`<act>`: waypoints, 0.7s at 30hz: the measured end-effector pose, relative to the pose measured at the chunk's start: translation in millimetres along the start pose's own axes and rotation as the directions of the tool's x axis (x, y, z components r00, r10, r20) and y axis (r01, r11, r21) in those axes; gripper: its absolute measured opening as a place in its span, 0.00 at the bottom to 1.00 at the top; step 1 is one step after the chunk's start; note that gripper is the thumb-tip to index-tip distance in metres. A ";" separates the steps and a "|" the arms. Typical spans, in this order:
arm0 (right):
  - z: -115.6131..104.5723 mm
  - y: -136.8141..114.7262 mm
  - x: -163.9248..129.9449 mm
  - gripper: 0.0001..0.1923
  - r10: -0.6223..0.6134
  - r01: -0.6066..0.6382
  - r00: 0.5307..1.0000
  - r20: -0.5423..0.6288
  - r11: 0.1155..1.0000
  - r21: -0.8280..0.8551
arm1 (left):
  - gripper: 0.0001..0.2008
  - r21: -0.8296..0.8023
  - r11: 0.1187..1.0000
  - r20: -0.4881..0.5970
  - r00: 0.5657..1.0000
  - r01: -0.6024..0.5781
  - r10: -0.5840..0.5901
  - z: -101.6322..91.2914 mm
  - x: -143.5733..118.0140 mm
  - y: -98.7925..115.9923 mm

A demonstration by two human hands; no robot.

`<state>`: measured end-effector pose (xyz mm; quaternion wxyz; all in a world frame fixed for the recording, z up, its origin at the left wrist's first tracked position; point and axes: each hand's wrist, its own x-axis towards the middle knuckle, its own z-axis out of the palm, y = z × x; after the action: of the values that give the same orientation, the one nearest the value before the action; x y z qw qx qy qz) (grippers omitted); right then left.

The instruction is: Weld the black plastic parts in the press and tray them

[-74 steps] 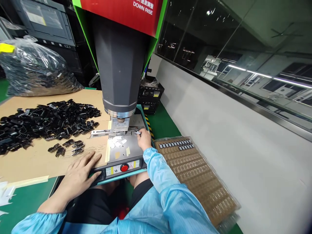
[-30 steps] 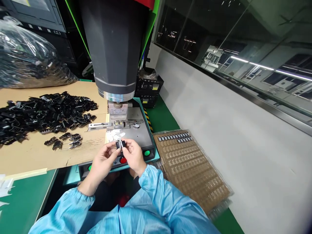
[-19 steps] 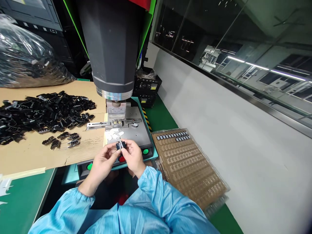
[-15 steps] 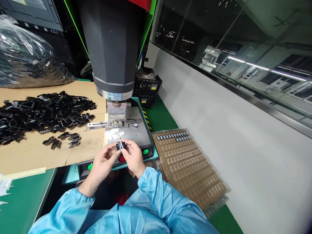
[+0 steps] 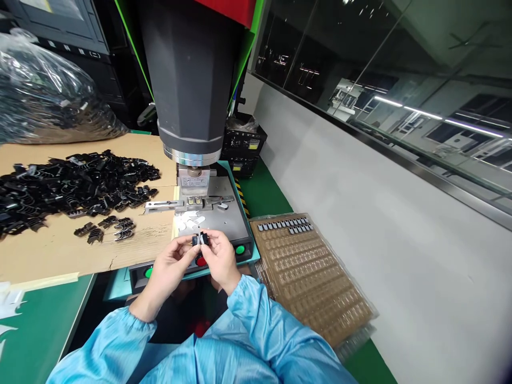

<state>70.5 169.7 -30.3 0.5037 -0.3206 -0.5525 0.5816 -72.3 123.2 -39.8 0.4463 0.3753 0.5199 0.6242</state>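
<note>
Between both hands, in front of the press, I hold a small black part [image 5: 196, 240] with a pale strip in its middle. My left hand [image 5: 173, 262] is closed, pinching its left side between thumb and fingertips. Its right side is gripped by my right hand [image 5: 219, 258], also closed. Just beyond my fingers, several white flat pieces [image 5: 189, 221] lie on the machine's metal base plate [image 5: 224, 226]. A metal fixture [image 5: 194, 201] sits below the press head [image 5: 190, 106]. My fingers partly hide the part.
On cardboard at left lies a heap of black parts [image 5: 80, 181], with several apart in front. A filled plastic bag [image 5: 52, 90] stands behind. At right a clear tray [image 5: 312, 266] holds grey pieces in its far rows. Green buttons [image 5: 240, 249] and a red button [image 5: 201, 261] edge the base.
The view has shifted slightly, so the bench appears a little further right. Both hands keep their pinch on the black part, with almost no other movement.
</note>
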 end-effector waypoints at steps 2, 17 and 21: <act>1.4 -1.4 -1.0 0.20 -0.016 0.016 1.000 0.003 1.000 0.005 | 0.27 -0.017 1.000 -0.011 1.000 -0.020 0.019 1.4 -0.1 3.5; -0.5 -17.5 -1.5 0.22 0.094 -0.097 0.995 0.026 0.979 0.176 | 0.21 -0.539 0.797 0.181 0.961 0.273 -0.207 -4.3 -4.2 28.2; 2.7 -16.1 -0.8 0.21 0.112 -0.123 0.992 0.056 0.957 0.262 | 0.18 -0.564 0.769 0.221 0.953 0.300 -0.210 -4.9 -4.8 28.4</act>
<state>71.9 166.2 -14.4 0.4954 -0.2705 -0.4598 0.6856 -80.0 115.4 -12.8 0.6580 0.1876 0.3116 0.6593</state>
